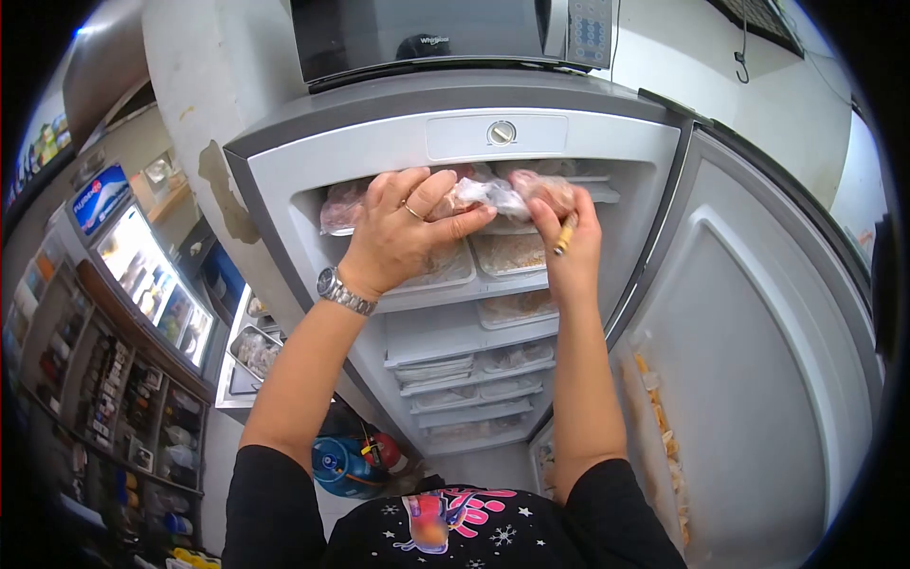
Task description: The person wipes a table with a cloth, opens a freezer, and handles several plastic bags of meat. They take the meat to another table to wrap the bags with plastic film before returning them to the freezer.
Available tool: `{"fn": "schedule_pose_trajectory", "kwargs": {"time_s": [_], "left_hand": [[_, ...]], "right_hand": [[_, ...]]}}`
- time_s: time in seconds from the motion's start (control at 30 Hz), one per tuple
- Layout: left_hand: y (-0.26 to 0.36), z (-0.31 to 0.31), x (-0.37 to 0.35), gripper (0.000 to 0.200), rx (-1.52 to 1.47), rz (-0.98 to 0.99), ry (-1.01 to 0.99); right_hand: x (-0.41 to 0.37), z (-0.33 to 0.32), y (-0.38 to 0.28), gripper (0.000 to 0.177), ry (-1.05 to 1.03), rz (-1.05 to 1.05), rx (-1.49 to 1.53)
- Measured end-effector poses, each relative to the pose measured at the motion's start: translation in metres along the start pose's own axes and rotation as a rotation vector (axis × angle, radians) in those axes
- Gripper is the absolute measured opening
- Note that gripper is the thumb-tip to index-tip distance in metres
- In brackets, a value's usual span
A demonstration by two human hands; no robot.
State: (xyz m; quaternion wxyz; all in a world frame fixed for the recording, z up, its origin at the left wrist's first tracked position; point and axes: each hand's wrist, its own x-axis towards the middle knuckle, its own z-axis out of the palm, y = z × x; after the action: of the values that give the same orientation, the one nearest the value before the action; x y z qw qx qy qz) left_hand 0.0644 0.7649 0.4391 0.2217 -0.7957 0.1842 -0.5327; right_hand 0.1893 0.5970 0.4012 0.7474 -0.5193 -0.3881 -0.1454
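Note:
At the top shelf of the open freezer, my left hand (403, 218), with a ring and a wristwatch (343, 290), curls over plastic-wrapped meat (464, 195). Its thumb stretches along the wrap, and most fingertips are hidden. My right hand (574, 248) is closed around a slim yellowish handle (565, 234), whose end pokes out below the thumb; its other end is hidden. Those fingers also press against a pinkish bagged piece of meat (545, 190). Another clear bag of meat (341, 207) rests to the left of my left hand.
Below are trays of frozen food (512, 254) and lower shelves with flat packs (436, 372). The freezer door (758, 351) stands open on the right. A microwave (441, 43) sits on top. A blue gas cylinder (346, 465) and metal tray (256, 351) are at left.

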Motion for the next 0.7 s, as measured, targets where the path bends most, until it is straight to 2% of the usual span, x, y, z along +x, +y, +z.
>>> {"fn": "schedule_pose_trajectory", "kwargs": {"time_s": [0.03, 0.13, 0.23, 0.33, 0.37, 0.47, 0.57, 0.67, 0.7], "left_hand": [[-0.001, 0.004, -0.002, 0.039, 0.084, -0.011, -0.019], [0.0, 0.011, -0.007, 0.041, 0.188, -0.085, -0.006], [0.005, 0.01, -0.01, 0.046, 0.119, -0.094, -0.062], [0.0, 0.016, -0.009, 0.053, -0.044, -0.17, 0.025], [0.001, 0.018, -0.006, 0.049, -0.109, -0.173, 0.078], [0.006, 0.017, -0.003, 0.029, 0.065, -0.155, 0.114], [0.016, 0.016, -0.003, 0.024, 0.182, -0.232, 0.035], [0.025, 0.016, 0.005, 0.031, 0.008, -0.279, -0.181], [0.029, 0.025, 0.001, 0.038, -0.012, -0.29, -0.172]], "right_hand": [[0.009, 0.004, 0.007, 0.03, 0.048, -0.003, -0.086], [0.025, 0.02, 0.022, 0.032, 0.064, -0.039, -0.101], [0.023, 0.03, 0.025, 0.032, 0.044, -0.059, -0.123], [0.021, 0.031, 0.018, 0.032, -0.006, -0.051, -0.164], [0.021, 0.029, 0.017, 0.032, -0.02, -0.056, -0.19], [0.023, 0.024, 0.02, 0.031, -0.084, -0.06, -0.173], [0.025, 0.02, 0.026, 0.03, -0.147, -0.03, -0.087], [0.027, 0.016, 0.027, 0.028, -0.163, -0.002, -0.119], [0.027, 0.015, 0.024, 0.027, -0.162, -0.001, -0.148]]}}
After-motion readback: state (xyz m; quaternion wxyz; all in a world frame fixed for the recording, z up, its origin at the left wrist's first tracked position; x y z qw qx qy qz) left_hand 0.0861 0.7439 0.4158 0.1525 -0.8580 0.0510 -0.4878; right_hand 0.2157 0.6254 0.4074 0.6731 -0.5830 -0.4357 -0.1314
